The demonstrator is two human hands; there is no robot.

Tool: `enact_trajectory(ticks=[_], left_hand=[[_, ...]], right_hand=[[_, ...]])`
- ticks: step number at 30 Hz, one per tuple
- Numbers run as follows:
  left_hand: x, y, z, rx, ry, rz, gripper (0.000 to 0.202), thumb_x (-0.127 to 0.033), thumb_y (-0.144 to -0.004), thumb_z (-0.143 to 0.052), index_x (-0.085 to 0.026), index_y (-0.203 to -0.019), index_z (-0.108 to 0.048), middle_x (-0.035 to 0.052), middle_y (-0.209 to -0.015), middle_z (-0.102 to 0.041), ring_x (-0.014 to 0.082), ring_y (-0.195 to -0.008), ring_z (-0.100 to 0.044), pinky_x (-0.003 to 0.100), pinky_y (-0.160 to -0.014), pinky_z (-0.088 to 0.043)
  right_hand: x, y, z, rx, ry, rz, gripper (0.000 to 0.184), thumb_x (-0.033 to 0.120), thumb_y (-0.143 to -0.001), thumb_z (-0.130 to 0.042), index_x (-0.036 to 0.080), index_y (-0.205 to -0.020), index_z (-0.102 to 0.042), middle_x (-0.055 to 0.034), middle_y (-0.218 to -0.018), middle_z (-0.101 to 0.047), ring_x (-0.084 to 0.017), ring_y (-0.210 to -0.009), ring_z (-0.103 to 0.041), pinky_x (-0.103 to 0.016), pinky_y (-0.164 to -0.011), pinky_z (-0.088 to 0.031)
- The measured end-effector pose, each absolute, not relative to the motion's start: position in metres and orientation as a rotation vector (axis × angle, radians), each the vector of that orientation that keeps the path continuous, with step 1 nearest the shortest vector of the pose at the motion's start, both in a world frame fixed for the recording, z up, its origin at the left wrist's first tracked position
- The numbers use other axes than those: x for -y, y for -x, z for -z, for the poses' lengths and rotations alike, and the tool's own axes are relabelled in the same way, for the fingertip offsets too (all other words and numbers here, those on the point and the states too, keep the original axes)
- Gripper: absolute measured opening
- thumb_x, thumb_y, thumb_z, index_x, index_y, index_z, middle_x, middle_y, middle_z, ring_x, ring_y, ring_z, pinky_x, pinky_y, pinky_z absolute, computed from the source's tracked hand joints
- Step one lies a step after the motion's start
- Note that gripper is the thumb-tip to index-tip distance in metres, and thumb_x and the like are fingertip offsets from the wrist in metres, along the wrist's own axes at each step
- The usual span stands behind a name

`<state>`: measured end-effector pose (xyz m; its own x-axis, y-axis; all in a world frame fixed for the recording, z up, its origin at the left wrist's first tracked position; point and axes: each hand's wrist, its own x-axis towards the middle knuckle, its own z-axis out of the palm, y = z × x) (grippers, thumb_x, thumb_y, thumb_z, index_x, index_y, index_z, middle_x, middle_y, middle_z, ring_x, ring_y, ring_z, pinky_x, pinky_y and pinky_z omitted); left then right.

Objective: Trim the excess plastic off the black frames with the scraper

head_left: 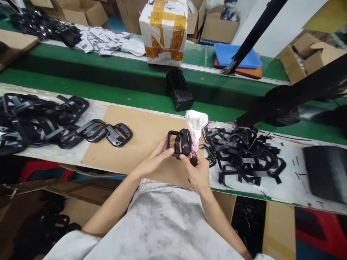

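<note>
left hand (158, 157) clamped on a black frame (187, 142) above a cardboard sheet (146, 128), right hand (200, 171) closed round a white-wrapped tool (195, 124) beside it, low carton (81, 210) holding black parts (32, 225), rear carton (219, 31) holding clear plastic (230, 13), blue tray (235, 55) on green surfacing (199, 54)

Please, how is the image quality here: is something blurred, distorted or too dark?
In the head view, the black block at far right looks smeared, perhaps stretched by the lens; the black parts at lower left sink into shadow; the black frame at the left hand is clearer.
</note>
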<state>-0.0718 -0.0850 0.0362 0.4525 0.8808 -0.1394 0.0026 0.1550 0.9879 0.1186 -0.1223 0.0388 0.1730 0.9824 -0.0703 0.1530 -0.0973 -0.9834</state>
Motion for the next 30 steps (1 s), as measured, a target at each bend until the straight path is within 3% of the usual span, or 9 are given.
enact_trajectory(ticks=[4, 8, 13, 18, 25, 30], left_hand=[[0.082, 0.096, -0.014, -1.159, -1.714, -0.600, 0.091, -0.058, -0.092, -0.074, -0.026, -0.167, -0.033, 0.0148, -0.176, -0.031, 0.0375, -0.165, -0.026, 0.057, -0.136, -0.024], [0.064, 0.098, 0.011, -1.413, -2.072, -0.655, 0.067, -0.045, -0.099, -0.062, -0.018, -0.158, -0.045, 0.0201, -0.171, -0.035, 0.0352, -0.163, -0.029, 0.058, -0.134, -0.026], [0.030, 0.084, 0.026, -1.399, -2.306, -0.729, 0.038, -0.028, -0.101, -0.053, -0.017, -0.135, -0.064, 0.0192, -0.159, -0.050, 0.0336, -0.155, -0.041, 0.057, -0.131, -0.034], [0.010, 0.081, 0.034, -1.410, -2.369, -0.711, 0.036, -0.023, -0.098, -0.052, -0.016, -0.130, -0.068, 0.0192, -0.156, -0.054, 0.0333, -0.152, -0.045, 0.057, -0.130, -0.034], [0.011, 0.088, 0.038, -1.488, -2.367, -0.614, 0.060, -0.033, -0.092, -0.061, -0.015, -0.149, -0.058, 0.0211, -0.161, -0.048, 0.0385, -0.156, -0.040, 0.061, -0.130, -0.030], [0.011, 0.082, 0.039, -1.548, -2.350, -0.609, 0.052, -0.036, -0.104, -0.047, -0.016, -0.151, -0.055, 0.0186, -0.165, -0.048, 0.0339, -0.159, -0.037, 0.057, -0.132, -0.027]], right_hand=[[0.116, -0.119, -0.035, 0.917, 1.406, -1.442, 0.050, 0.062, -0.084, -0.079, 0.026, -0.077, -0.045, 0.0127, -0.047, -0.037, -0.007, -0.039, -0.029, -0.021, -0.038, -0.025], [0.110, -0.120, -0.031, 0.776, 1.372, -1.649, 0.060, 0.070, -0.077, -0.083, 0.027, -0.081, -0.041, 0.0154, -0.049, -0.036, -0.004, -0.037, -0.023, -0.018, -0.034, -0.019], [0.097, -0.118, -0.023, 0.951, 1.405, -1.506, 0.049, 0.066, -0.087, -0.074, 0.026, -0.085, -0.047, 0.0134, -0.051, -0.037, -0.007, -0.040, -0.029, -0.020, -0.038, -0.026], [0.088, -0.118, -0.011, 1.062, 1.469, -1.331, 0.044, 0.064, -0.090, -0.071, 0.020, -0.098, -0.065, 0.0071, -0.058, -0.047, -0.013, -0.051, -0.046, -0.023, -0.046, -0.037], [0.131, -0.135, 0.007, 1.205, 1.584, -1.292, 0.058, 0.070, -0.099, -0.056, 0.019, -0.121, -0.072, 0.0034, -0.062, -0.051, -0.017, -0.057, -0.050, -0.026, -0.050, -0.040], [0.170, -0.154, 0.012, 1.209, 1.685, -1.336, 0.058, 0.070, -0.102, -0.052, 0.019, -0.122, -0.071, 0.0052, -0.061, -0.046, -0.015, -0.054, -0.044, -0.026, -0.050, -0.038]])
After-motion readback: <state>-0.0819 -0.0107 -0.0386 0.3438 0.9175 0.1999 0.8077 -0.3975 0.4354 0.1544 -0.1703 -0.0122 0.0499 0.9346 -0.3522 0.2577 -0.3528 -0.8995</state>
